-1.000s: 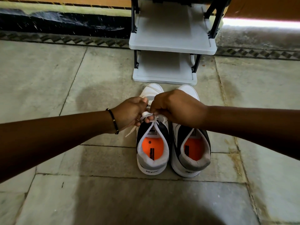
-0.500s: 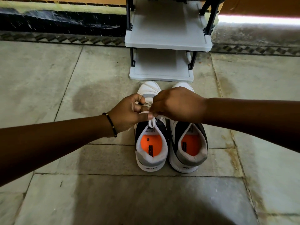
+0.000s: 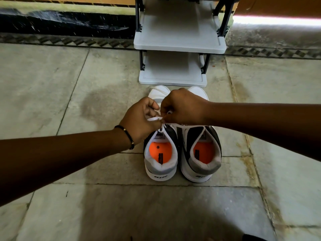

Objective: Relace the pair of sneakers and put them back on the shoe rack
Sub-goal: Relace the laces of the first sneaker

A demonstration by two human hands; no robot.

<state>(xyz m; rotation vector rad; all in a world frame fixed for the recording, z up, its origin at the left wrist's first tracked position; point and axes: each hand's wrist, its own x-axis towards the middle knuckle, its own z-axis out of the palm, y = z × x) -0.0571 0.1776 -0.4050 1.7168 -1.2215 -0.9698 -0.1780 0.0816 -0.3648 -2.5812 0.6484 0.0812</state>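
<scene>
Sneakers (image 3: 182,153) sit side by side on floor (image 3: 69,84), rack (image 3: 173,66) at 12 o'clock — left hand (image 3: 140,119) and right hand (image 3: 184,106) both pinch the left shoe's white lace (image 3: 155,118).

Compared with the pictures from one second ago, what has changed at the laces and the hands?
The left hand has opened its fist and now pinches a flat loop of the white lace against the right hand; the loose lace end by the wrist is gone. Both sneakers and the shoe rack stayed in place.
</scene>
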